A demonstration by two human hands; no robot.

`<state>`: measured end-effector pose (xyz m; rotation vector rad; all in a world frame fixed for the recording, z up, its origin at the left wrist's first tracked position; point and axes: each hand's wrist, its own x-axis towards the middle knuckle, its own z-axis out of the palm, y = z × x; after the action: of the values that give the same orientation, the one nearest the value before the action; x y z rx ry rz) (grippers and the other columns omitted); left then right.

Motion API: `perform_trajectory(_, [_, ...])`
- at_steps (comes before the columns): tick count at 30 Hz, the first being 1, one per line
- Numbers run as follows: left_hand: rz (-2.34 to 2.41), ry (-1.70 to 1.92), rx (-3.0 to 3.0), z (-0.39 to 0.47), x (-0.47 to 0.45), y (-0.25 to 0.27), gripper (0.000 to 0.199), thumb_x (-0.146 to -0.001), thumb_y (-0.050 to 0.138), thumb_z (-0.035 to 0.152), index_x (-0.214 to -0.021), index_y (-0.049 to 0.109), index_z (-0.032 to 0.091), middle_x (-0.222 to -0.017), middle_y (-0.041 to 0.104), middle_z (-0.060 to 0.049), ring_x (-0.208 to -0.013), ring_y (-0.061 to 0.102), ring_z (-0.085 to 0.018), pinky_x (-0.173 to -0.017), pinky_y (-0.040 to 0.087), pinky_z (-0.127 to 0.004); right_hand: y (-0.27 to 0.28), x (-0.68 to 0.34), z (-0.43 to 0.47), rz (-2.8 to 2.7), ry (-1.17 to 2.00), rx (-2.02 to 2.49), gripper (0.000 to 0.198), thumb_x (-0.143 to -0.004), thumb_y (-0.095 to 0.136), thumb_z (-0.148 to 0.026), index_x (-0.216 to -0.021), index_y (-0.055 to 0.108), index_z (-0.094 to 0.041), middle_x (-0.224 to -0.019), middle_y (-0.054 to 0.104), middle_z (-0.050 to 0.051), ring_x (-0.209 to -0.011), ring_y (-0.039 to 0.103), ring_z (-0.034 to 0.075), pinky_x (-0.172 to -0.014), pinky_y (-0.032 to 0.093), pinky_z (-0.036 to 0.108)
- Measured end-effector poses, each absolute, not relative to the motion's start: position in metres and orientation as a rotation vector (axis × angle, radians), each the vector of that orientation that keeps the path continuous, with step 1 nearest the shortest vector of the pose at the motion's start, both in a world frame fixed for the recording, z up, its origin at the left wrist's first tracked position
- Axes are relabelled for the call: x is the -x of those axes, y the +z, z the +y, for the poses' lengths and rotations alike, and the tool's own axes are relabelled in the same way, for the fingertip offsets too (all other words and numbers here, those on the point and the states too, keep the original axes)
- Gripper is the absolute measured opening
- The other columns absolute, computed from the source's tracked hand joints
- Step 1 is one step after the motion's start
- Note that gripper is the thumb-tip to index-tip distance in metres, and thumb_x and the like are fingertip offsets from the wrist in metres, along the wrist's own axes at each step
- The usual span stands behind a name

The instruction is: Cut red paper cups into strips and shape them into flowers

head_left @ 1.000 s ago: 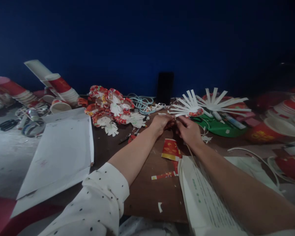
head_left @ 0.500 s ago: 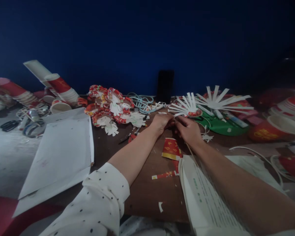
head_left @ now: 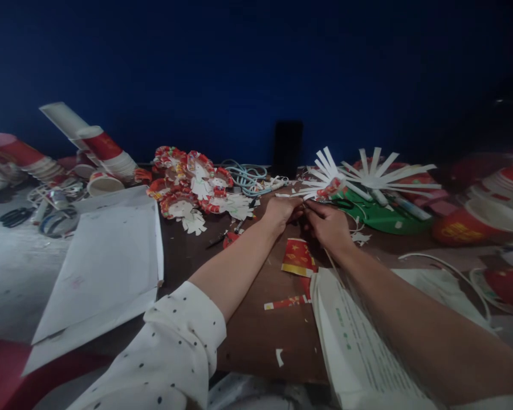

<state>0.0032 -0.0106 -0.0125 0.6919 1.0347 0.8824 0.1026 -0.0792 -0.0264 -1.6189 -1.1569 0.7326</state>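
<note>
Over the middle of the table, my left hand point(head_left: 281, 214) and my right hand point(head_left: 328, 226) meet with bent fingers pressed together. Between their fingertips they pinch strips of a paper cup cut into strips point(head_left: 327, 174). Its white strips fan out above my right hand, and some red print shows on it. The exact grip of the fingertips is partly hidden. A second cup cut into white strips point(head_left: 378, 177) lies to the right. Below my hands is a red paper piece with a gold edge point(head_left: 298, 256).
Several red-and-white paper crafts point(head_left: 199, 182) are heaped left of my hands. White sheets point(head_left: 106, 262) lie at the left, by stacked paper cups point(head_left: 106, 151) and scissors point(head_left: 16, 217). A printed booklet point(head_left: 346, 330) lies under my right forearm. A dark phone point(head_left: 288, 148) stands at the back.
The cut cup has turned and tipped between my fingers, its strips now pointing more upward and left. My hands stay in nearly the same place.
</note>
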Motion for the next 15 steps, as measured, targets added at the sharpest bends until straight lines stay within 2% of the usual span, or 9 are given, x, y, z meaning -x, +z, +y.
perform_trajectory(6, [1.003,0.868,-0.681,-0.009,-0.0016,-0.0157,0.02,-0.08,0.067,0.005,-0.062,0.062,0.012,-0.06,0.061,0.001,-0.056,0.058,-0.007,-0.061,0.049,-0.018,-0.0228,-0.1043,-0.0795,-1.115,0.74,1.677,0.05,-0.079,0.057,-0.032,-0.123,0.072,-0.012,-0.05,0.059,-0.002,-0.043,0.046,0.012,-0.044,0.037,0.023])
perform_trajectory(12, [0.974,0.854,-0.666,-0.011,0.0005,-0.012,0.025,-0.083,0.06,0.0,-0.06,0.062,0.012,-0.06,0.062,0.0,-0.054,0.058,-0.007,-0.06,0.048,-0.019,-0.023,-0.1054,-0.0774,-0.996,0.824,1.617,0.05,-0.077,0.061,-0.03,-0.122,0.072,-0.012,-0.049,0.054,-0.004,-0.042,0.043,0.009,-0.042,0.036,0.022])
perform_trajectory(15, [0.964,0.86,-0.662,-0.0126,0.0015,-0.0114,0.022,-0.081,0.065,0.001,-0.061,0.063,0.012,-0.059,0.062,0.0,-0.054,0.058,-0.008,-0.061,0.048,-0.019,-0.0235,-0.1048,-0.0758,-0.891,0.916,1.538,0.051,-0.074,0.066,-0.03,-0.121,0.072,-0.012,-0.051,0.054,-0.004,-0.045,0.044,0.008,-0.042,0.034,0.02])
